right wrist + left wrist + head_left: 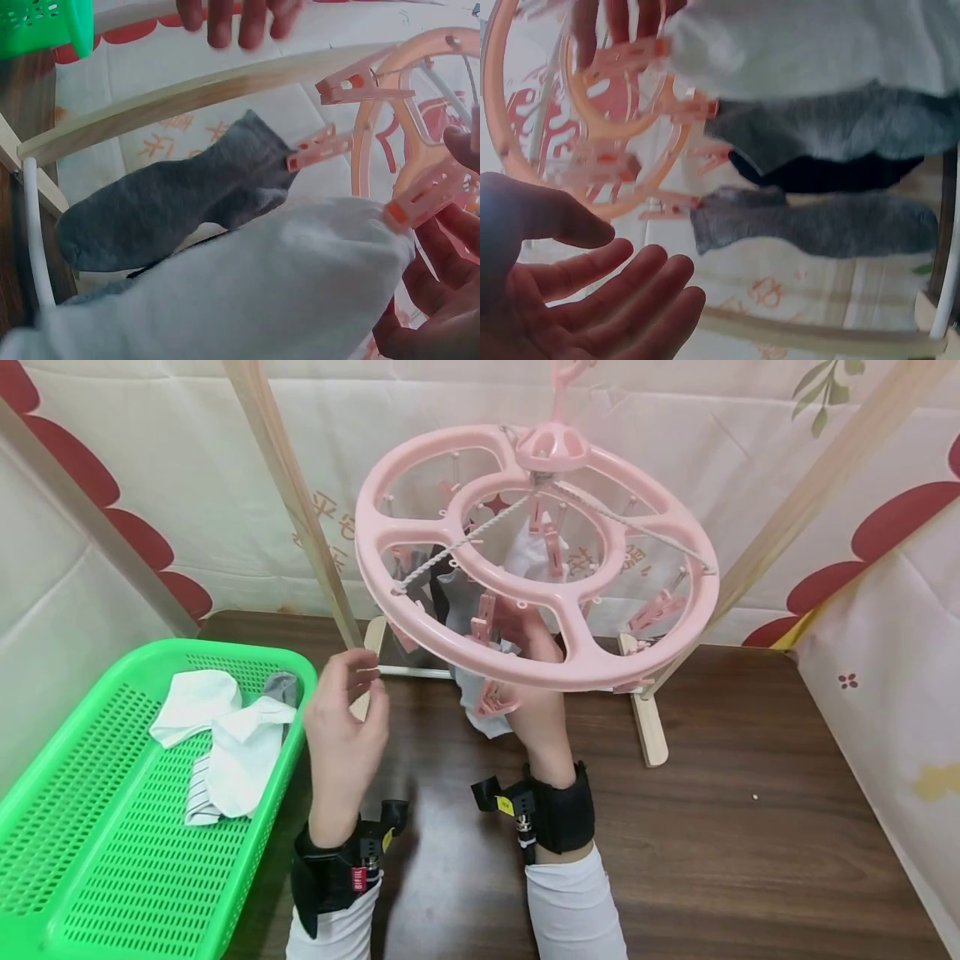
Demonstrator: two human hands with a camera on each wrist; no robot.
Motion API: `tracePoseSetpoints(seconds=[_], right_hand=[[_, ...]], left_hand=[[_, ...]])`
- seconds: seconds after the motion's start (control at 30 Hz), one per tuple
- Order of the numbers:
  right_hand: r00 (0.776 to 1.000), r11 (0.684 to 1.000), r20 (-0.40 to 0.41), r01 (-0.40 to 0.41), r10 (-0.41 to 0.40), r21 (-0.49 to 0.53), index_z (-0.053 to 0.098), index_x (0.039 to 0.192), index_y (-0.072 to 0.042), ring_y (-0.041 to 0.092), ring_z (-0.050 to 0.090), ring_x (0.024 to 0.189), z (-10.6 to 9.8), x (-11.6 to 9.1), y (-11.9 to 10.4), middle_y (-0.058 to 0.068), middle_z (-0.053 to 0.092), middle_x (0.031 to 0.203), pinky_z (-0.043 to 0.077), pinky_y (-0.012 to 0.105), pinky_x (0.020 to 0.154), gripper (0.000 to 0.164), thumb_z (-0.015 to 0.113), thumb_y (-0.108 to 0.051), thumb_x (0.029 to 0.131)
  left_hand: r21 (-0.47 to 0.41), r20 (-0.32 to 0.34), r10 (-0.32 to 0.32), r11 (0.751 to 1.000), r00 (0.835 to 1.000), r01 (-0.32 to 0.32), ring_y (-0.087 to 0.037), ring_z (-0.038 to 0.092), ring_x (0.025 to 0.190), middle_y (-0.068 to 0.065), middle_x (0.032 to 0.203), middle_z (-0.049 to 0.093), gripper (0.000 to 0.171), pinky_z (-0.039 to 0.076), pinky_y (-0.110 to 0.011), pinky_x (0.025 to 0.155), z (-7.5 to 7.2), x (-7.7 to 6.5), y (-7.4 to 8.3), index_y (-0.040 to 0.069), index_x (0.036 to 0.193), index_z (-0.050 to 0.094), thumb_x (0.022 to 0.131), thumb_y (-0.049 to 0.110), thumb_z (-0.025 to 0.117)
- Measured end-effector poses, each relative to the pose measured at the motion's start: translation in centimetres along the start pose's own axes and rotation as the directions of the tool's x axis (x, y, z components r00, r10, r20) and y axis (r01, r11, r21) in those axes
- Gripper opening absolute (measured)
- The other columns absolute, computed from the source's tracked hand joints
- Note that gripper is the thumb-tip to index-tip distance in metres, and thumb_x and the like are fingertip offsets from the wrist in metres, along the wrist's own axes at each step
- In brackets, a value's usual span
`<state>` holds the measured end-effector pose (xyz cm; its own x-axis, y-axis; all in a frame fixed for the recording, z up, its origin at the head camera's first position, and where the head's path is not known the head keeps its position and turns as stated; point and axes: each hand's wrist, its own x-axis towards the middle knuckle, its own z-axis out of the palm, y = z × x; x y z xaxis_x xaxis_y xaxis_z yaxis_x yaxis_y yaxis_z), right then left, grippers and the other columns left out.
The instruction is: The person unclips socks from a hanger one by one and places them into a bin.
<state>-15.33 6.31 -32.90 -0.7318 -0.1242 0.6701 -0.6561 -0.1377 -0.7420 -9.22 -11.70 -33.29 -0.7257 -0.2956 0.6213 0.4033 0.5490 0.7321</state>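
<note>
In the right wrist view, a pink clothespin [427,198] clamps the top of a white sock [240,274]. My right hand [542,717] pinches this clothespin, thumb above and fingers below, partly hidden under the pink hanger ring [525,671] in the head view. My left hand [345,718] is held up left of the ring, fingers loosely bent and apart, holding nothing. A grey sock [165,195] hangs from another clothespin [319,148]. More grey and black socks hang beside it in the left wrist view.
A green basket [303,675] on the left holds white socks [243,760], a striped one and a grey one. Wooden stand legs [296,502] rise on both sides of the ring, with feet on the brown table [720,843]. Printed cloth walls surround the table.
</note>
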Motion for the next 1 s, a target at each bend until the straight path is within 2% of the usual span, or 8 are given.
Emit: tracePoseSetpoints(seconds=[0.03,0.07,0.27,0.5,0.63,0.77,0.87,1.0], right_hand=[[1.0,1.0,-0.002,0.007,-0.007,-0.004,0.054,0.119,0.014,0.016,0.051,0.093,0.1,0.0,-0.1,0.025,0.058,0.108,0.041,0.03,0.088,0.033,0.052,-0.003,0.091],[0.998,0.995,-0.049,0.036,-0.041,-0.094,0.045,0.126,0.018,0.018,0.05,0.098,0.3,0.2,-0.2,0.03,0.053,0.115,0.04,0.033,0.092,0.045,0.056,-0.008,0.091],[0.995,0.993,-0.034,0.089,-0.092,-0.077,0.047,0.122,0.018,0.02,0.056,0.097,0.7,0.7,-0.8,0.031,0.056,0.109,0.044,0.037,0.09,0.049,0.062,-0.02,0.094],[0.995,0.995,-0.044,0.084,-0.087,-0.054,0.051,0.116,0.017,0.017,0.059,0.09,1.0,1.0,-1.1,0.03,0.059,0.104,0.047,0.031,0.081,0.058,0.064,-0.034,0.093],[0.996,0.998,-0.057,0.065,-0.065,0.0,0.051,0.115,0.018,0.016,0.061,0.09,1.1,1.0,-1.0,0.027,0.06,0.106,0.047,0.03,0.081,0.048,0.066,-0.021,0.091],[0.997,0.997,-0.07,0.036,-0.03,0.074,0.05,0.116,0.019,0.016,0.063,0.091,1.0,0.7,-0.8,0.012,0.064,0.107,0.048,0.031,0.083,0.048,0.068,-0.017,0.089],[0.997,0.989,-0.082,0.015,-0.003,0.149,0.053,0.115,0.015,0.016,0.063,0.092,1.0,0.6,-0.6,0.004,0.065,0.105,0.048,0.03,0.082,0.045,0.069,-0.017,0.088],[0.995,0.978,-0.095,0.012,0.008,0.208,0.059,0.111,0.003,0.016,0.063,0.09,0.9,0.5,-0.6,0.003,0.067,0.101,0.047,0.03,0.081,0.033,0.07,-0.015,0.087]], left_hand=[[0.008,0.019,0.017,1.0,1.0,-0.017,-0.027,0.064,0.094,-0.019,0.105,0.063,0.024,0.053,-0.039,0.082,0.3,-0.1,0.0,-0.008,0.109,0.059,0.085,-0.01,0.057],[0.016,0.034,0.034,0.999,0.999,-0.035,-0.028,0.065,0.094,-0.019,0.105,0.064,0.025,0.053,-0.04,0.082,0.6,-0.1,0.1,-0.007,0.11,0.06,0.085,-0.009,0.058],[0.028,0.167,0.089,0.995,0.982,-0.095,-0.03,0.062,0.097,-0.019,0.107,0.065,0.034,0.05,-0.043,0.084,1.9,-0.6,0.1,-0.005,0.115,0.06,0.083,-0.002,0.069],[-0.06,0.289,0.124,0.992,0.949,-0.112,-0.032,0.061,0.102,-0.02,0.115,0.063,0.047,0.048,-0.046,0.086,2.5,-0.8,-0.5,-0.005,0.123,0.057,0.08,0.0,0.075],[-0.093,0.323,0.117,0.991,0.939,-0.092,-0.027,0.063,0.091,-0.015,0.102,0.067,0.047,0.048,-0.044,0.079,2.6,-0.8,-0.7,-0.003,0.124,0.057,0.08,0.0,0.075],[-0.095,0.334,0.115,0.992,0.935,-0.088,-0.022,0.063,0.079,-0.008,0.085,0.067,0.038,0.047,-0.041,0.071,2.5,-0.8,-0.7,-0.001,0.118,0.061,0.082,0.0,0.073],[-0.098,0.335,0.139,0.989,0.932,-0.113,-0.02,0.062,0.076,-0.008,0.085,0.066,0.026,0.048,-0.04,0.069,2.5,-0.8,-0.6,-0.001,0.109,0.065,0.084,-0.002,0.07],[-0.106,0.329,0.168,0.984,0.929,-0.141,-0.021,0.062,0.078,-0.011,0.092,0.066,0.018,0.05,-0.042,0.069,2.3,-0.8,-0.5,-0.002,0.102,0.068,0.084,-0.005,0.066]])
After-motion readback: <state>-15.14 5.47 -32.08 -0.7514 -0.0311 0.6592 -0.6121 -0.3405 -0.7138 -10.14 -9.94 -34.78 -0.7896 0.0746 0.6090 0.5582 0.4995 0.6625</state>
